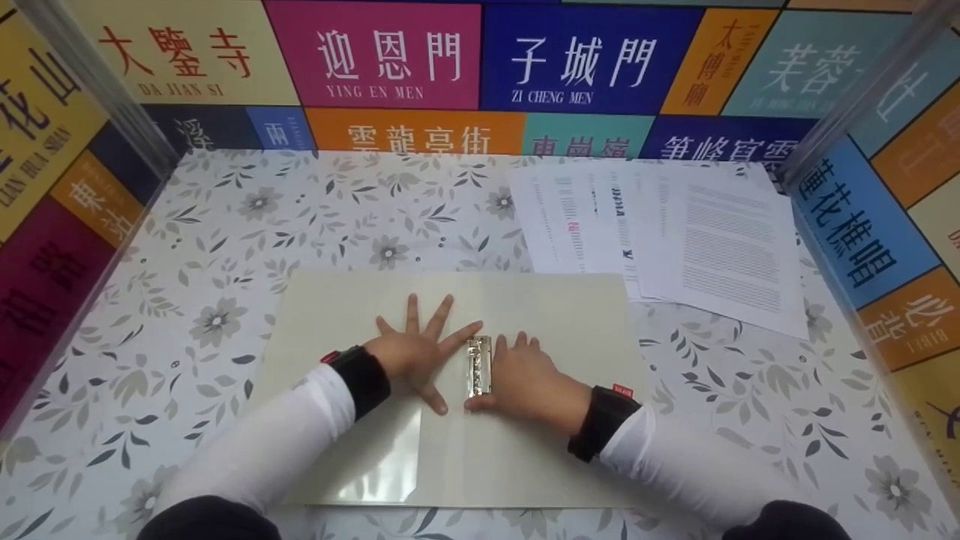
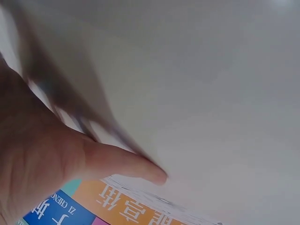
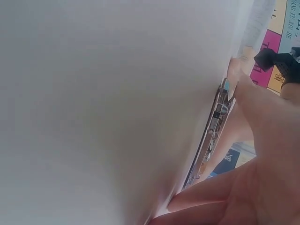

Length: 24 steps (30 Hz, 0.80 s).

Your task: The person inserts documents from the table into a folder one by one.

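An open pale grey-beige folder [image 1: 570, 307] lies flat, with a silver metal clip [image 1: 479, 366] fixed beside its spine. My left hand [image 1: 411, 352] rests on the left half with its fingers spread wide, the forefinger's tip by the clip's far end. The right hand [image 1: 529, 379] is at the clip's right side, its thumb at the near end and its forefinger toward the far end. The right wrist view shows the clip [image 3: 211, 133] edge-on between thumb and fingers. In the left wrist view, the thumb [image 2: 126, 161] touches the folder's surface [image 2: 220, 117].
Several overlapping printed sheets [image 1: 731, 251] lie at the back right, partly beside the folder's far corner. The tabletop [image 1: 217, 322] has a floral pattern. Panels with colourful lettering [image 1: 390, 56] stand along the back and both sides.
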Available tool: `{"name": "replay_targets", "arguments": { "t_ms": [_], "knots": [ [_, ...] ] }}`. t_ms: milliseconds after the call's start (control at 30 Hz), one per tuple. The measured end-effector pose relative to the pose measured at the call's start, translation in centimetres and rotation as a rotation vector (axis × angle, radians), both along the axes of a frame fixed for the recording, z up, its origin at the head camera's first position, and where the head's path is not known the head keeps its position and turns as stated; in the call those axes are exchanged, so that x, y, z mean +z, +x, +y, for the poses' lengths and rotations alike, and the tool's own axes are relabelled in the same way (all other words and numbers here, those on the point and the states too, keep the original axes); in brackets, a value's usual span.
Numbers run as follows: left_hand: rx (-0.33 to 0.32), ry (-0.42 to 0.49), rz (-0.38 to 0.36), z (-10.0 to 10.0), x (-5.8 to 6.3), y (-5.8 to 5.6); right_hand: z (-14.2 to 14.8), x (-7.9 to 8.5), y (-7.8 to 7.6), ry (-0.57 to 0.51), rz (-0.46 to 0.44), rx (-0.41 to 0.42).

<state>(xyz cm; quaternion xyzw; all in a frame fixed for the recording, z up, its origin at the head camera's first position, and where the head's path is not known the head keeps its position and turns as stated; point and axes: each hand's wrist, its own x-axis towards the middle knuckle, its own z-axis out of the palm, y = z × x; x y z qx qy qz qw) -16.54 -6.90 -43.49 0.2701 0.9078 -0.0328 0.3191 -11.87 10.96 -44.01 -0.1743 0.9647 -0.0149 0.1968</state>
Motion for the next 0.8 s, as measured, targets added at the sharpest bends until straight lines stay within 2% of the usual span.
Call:
{"name": "replay_targets", "arguments": {
  "t_ms": [267,800],
  "knots": [
    [0.002,0.008,-0.008,-0.1,-0.1,-0.1,0.0,-0.2,0.1,0.004,0.008,-0.012],
    [0.001,-0.012,0.001,0.1,-0.1,0.0,-1.3,0.8,-1.2,0.245,-0.012,0.112]
  ]
}}
